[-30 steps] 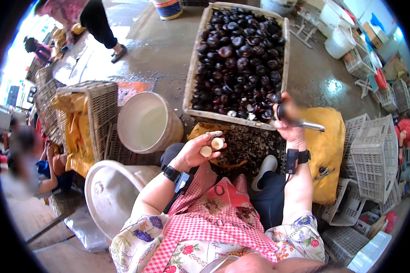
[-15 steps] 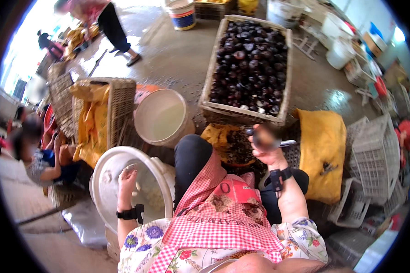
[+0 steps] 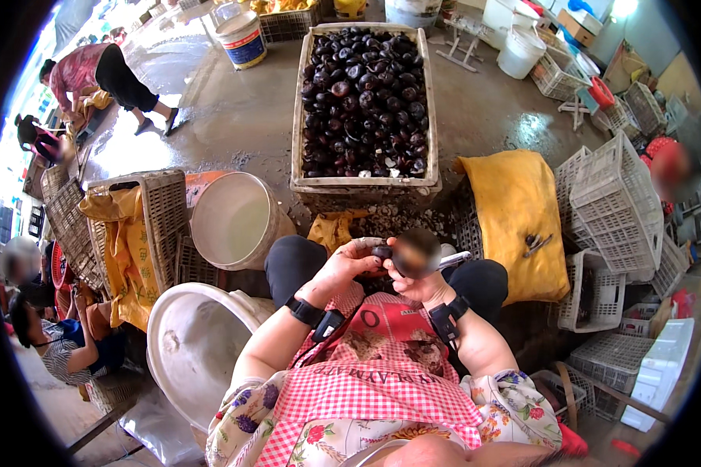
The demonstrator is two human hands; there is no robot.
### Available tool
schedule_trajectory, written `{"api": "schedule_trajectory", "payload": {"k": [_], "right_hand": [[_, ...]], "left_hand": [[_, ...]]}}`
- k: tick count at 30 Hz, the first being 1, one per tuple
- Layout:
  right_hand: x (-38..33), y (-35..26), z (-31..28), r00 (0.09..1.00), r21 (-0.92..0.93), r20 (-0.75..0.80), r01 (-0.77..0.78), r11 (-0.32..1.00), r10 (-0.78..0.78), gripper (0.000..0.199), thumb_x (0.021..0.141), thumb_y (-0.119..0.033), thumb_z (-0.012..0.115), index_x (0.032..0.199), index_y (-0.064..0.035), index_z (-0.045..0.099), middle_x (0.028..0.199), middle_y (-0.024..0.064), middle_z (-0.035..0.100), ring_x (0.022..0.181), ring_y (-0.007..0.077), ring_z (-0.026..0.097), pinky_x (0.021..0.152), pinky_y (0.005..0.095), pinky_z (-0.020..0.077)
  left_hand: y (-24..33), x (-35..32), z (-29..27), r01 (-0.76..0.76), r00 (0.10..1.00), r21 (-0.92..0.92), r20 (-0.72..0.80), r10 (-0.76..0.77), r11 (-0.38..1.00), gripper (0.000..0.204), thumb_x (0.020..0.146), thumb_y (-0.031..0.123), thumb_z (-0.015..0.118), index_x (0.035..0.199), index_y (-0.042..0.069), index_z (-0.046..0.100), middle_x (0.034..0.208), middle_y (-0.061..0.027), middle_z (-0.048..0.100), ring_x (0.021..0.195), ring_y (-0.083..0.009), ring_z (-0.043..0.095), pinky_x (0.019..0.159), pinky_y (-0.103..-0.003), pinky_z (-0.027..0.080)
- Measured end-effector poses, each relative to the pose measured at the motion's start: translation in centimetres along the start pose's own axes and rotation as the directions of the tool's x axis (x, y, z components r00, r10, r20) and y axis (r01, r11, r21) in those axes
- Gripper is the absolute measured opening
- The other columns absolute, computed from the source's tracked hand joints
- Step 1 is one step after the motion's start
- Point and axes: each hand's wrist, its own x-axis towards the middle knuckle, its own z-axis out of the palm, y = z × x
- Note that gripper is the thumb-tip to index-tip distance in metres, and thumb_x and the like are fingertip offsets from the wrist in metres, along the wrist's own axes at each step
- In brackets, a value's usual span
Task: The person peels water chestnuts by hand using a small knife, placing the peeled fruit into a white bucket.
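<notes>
Left hand (image 3: 352,267) pinching dark water chestnut (image 3: 382,252) at fingertips. Right hand (image 3: 420,288) just beside it, curled round metal tool (image 3: 456,259) poking out rightward, partly blurred. Crate (image 3: 366,183) of more chestnuts (image 3: 364,105) beyond both hands. White tub (image 3: 181,331) left of left hand; yellow sack (image 3: 514,214) right of right.

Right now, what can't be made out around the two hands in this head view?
All in the head view:
Right hand: fingertips mostly covered by a blurred patch.
Metal tool in it: only a silver end shows; blur and hand hide the rest.
Dark piece in the left hand: partly hidden by fingers, too small for detail.
White tub: lower right side hidden by the left arm.
</notes>
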Motion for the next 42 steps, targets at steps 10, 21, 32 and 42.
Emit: {"api": "schedule_trajectory", "payload": {"k": [10, 21, 32, 42], "right_hand": [[0.2, -1.2, -3.2, 0.941, -0.115, -0.256, 0.199, 0.973, -0.223, 0.026, 0.097, -0.027, 0.062, 0.115, -0.0082, 0.065, 0.091, 0.0042, 0.064, 0.062, 0.0115, 0.051, 0.052, 0.0238, 0.0365], [-0.3, -1.4, -5.5, 0.819, -0.027, -0.522, 0.263, 0.964, -0.238, 0.012, 0.093, -0.020, 0.067, 0.087, -0.0094, 0.064, 0.067, 0.0016, 0.049, 0.060, 0.0154, 0.047, 0.046, 0.0255, 0.0325], [0.0, 1.3, -8.8, 0.912, -0.131, -0.411, -0.053, 0.990, -0.005, 0.021, 0.102, -0.023, 0.045, 0.103, -0.0102, 0.062, 0.084, 0.0024, 0.060, 0.065, 0.0122, 0.051, 0.049, 0.0220, 0.0382], [0.0, 1.1, -8.5, 0.617, -0.845, -0.440, -0.038, 0.534, -0.652, 0.031, 0.094, -0.034, 0.066, 0.099, -0.0043, 0.070, 0.086, 0.0004, 0.067, 0.077, 0.0125, 0.060, 0.068, 0.0262, 0.0472]], "left_hand": [[-0.3, 2.2, -3.9, 0.104, 0.944, -0.134, -0.299, -0.140, 0.986, 0.027, 0.102, 0.026, 0.052, 0.121, 0.006, 0.055, 0.097, -0.0106, 0.069, 0.074, -0.0137, 0.066, 0.064, -0.027, 0.057], [6.3, 10.8, -4.5, 0.107, 0.955, 0.825, -0.241, 0.175, 0.556, 0.054, 0.087, 0.004, 0.063, 0.139, 0.009, 0.050, 0.093, -0.0028, 0.065, 0.072, -0.0094, 0.060, 0.063, -0.024, 0.052], [-6.8, 3.1, -1.9, 0.018, 0.986, 0.673, -0.136, 0.099, 0.739, 0.036, 0.087, -0.002, 0.064, 0.123, 0.003, 0.060, 0.096, -0.0040, 0.068, 0.089, -0.0127, 0.064, 0.083, -0.027, 0.053], [-5.4, 2.3, -2.6, 0.116, 0.960, -0.011, -0.255, -0.115, 0.993, 0.042, 0.094, 0.009, 0.062, 0.134, 0.008, 0.049, 0.102, -0.0044, 0.067, 0.083, -0.0100, 0.063, 0.070, -0.022, 0.051]]}}
